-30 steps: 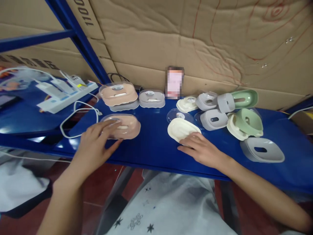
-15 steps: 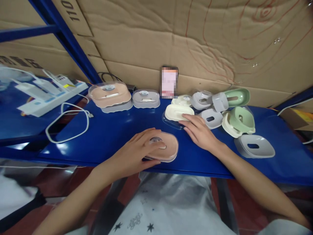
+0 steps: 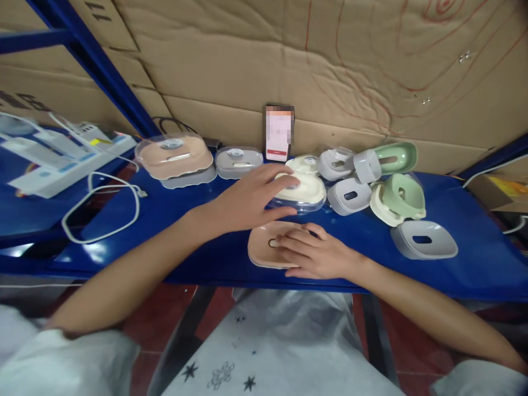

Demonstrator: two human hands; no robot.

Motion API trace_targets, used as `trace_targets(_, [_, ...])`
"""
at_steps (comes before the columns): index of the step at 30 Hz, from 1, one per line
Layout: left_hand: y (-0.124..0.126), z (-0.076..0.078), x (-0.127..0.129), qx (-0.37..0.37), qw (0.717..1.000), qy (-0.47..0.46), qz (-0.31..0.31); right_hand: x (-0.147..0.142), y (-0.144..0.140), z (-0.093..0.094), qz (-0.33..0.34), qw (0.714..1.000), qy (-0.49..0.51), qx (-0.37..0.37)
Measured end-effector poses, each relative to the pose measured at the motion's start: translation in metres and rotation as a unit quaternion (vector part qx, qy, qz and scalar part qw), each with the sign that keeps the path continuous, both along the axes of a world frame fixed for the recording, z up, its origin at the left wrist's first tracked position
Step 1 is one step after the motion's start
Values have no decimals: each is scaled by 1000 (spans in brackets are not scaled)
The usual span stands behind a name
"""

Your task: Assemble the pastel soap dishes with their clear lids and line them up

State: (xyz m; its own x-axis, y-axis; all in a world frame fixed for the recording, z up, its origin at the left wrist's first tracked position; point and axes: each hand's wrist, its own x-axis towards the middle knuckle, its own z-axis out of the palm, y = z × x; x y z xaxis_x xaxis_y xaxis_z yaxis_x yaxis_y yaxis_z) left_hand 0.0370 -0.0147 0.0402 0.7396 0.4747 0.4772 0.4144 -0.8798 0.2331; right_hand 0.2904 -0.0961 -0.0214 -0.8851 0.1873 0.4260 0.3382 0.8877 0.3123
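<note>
My left hand (image 3: 258, 195) reaches over a cream oval dish (image 3: 311, 190), its thumb and fingers around a clear plastic lid (image 3: 305, 207) at the dish. A label shows partly beneath the fingers. Nearer the front edge of the table lies a peach oval dish (image 3: 259, 247) with a small oval opening. My right hand (image 3: 309, 253) covers its right side, fingers curled over the middle and thumb at the near rim. Beyond the cream dish sits another cream box (image 3: 305, 164) with a labelled clear lid.
Peach (image 3: 177, 157) and grey lidded boxes (image 3: 239, 163) stand back left. Grey holders (image 3: 350, 196), green holders (image 3: 402, 195) and a separate grey holder (image 3: 424, 240) are at right. A phone (image 3: 279, 132) leans on cardboard; a power strip (image 3: 66, 165) and white cable (image 3: 101, 239) lie left.
My left hand has moved from the peach dish up to the cream dish, and the labelled lid appears moved with it. My right hand has left the cream dish for the peach one.
</note>
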Motion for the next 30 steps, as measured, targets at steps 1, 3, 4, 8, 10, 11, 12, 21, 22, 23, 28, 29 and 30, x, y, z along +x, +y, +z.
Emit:
trace_targets(1, [11,-5,7,18,1000,1,-13,-1,1,0,2,1000,-9,-26])
trace_targets(3, [36,-17,23,19,998,16,-56,-1,2,0,5,997,-12,-71])
trace_targets(4, [48,-23,31,11,997,25,-75,-1,2,0,5,996,-8,-84])
trace_targets(8, [79,-37,50,-15,994,71,-78,-1,2,-1,-3,994,7,-110])
trace_targets(10, [76,-35,48,-18,994,84,-62,-1,1,-2,-13,992,11,-122])
trace_targets(11, [71,-33,44,-17,995,85,-55,-1,1,-1,-19,991,14,-128])
trace_targets(12, [65,-30,39,-15,995,80,-48,-1,1,-1,-23,991,18,-134])
trace_targets(21, [24,-21,-23,-87,995,-17,43,5,4,6,-36,988,52,-140])
trace_targets(22, [23,-19,-24,-85,995,-29,45,7,5,7,-33,989,63,-129])
trace_targets(23, [22,-17,-24,-77,995,-42,46,9,5,9,-33,990,76,-115])
trace_targets(28, [12,-11,-18,7,996,-63,55,28,17,23,-136,978,145,-59])
trace_targets(29, [8,-11,-16,23,998,-40,51,34,21,26,-174,970,160,-59])
trace_targets(30, [3,-12,-14,33,999,-8,40,40,25,28,-213,960,169,-64])
